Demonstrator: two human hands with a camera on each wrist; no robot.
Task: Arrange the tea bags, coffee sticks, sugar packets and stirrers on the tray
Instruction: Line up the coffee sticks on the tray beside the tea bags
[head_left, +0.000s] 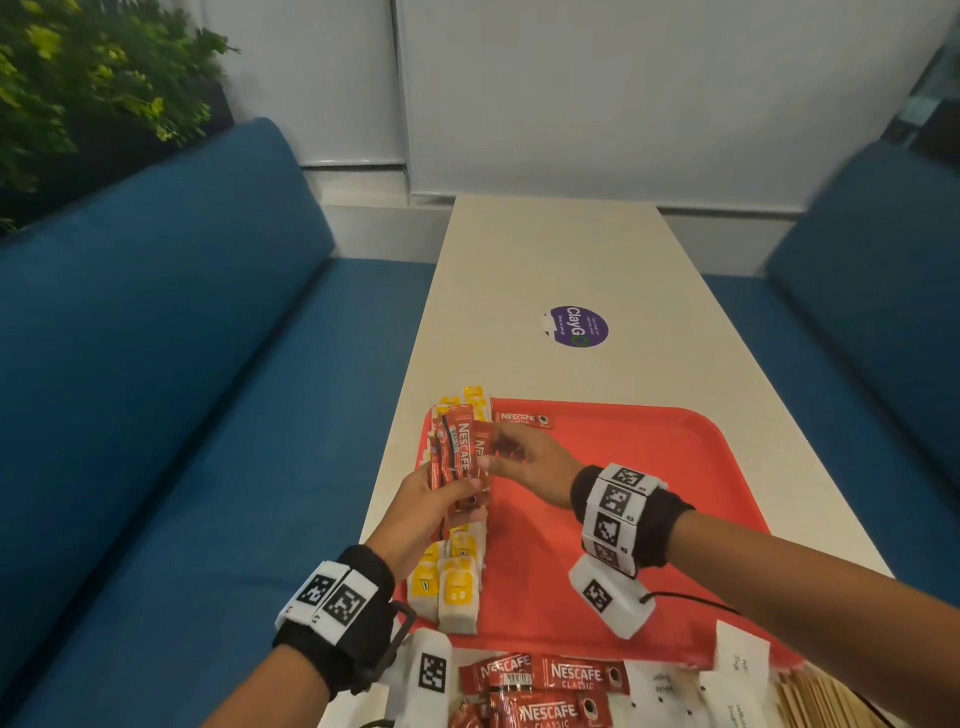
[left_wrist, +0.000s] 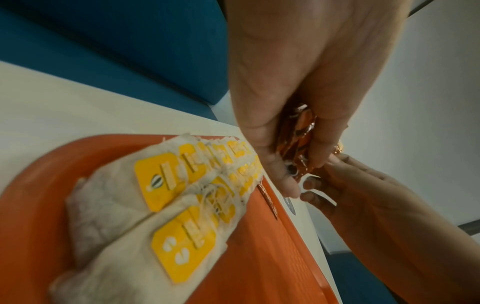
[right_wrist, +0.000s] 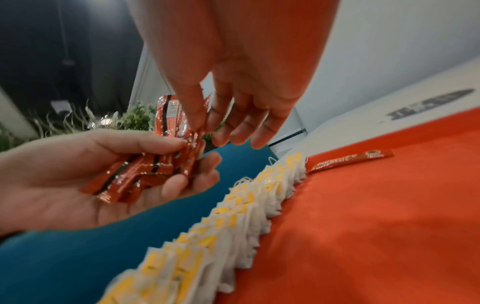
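My left hand (head_left: 431, 506) grips a bundle of red coffee sticks (head_left: 460, 452) upright over the left edge of the red tray (head_left: 649, 467). My right hand (head_left: 511, 457) reaches across from the right and pinches one stick at the bundle's right side between thumb and fingers. The right wrist view shows the bundle (right_wrist: 145, 170) lying across the left palm (right_wrist: 78, 174). A row of tea bags (head_left: 457, 577) with yellow tags lines the tray's left side. One coffee stick (head_left: 522, 419) lies flat at the tray's far left corner.
On the table in front of the tray lie loose coffee sticks (head_left: 550, 680), white sugar packets (head_left: 727, 686) and wooden stirrers (head_left: 821, 701). Blue sofas (head_left: 182, 364) flank the white table (head_left: 545, 270). A purple sticker (head_left: 577, 326) sits beyond the tray.
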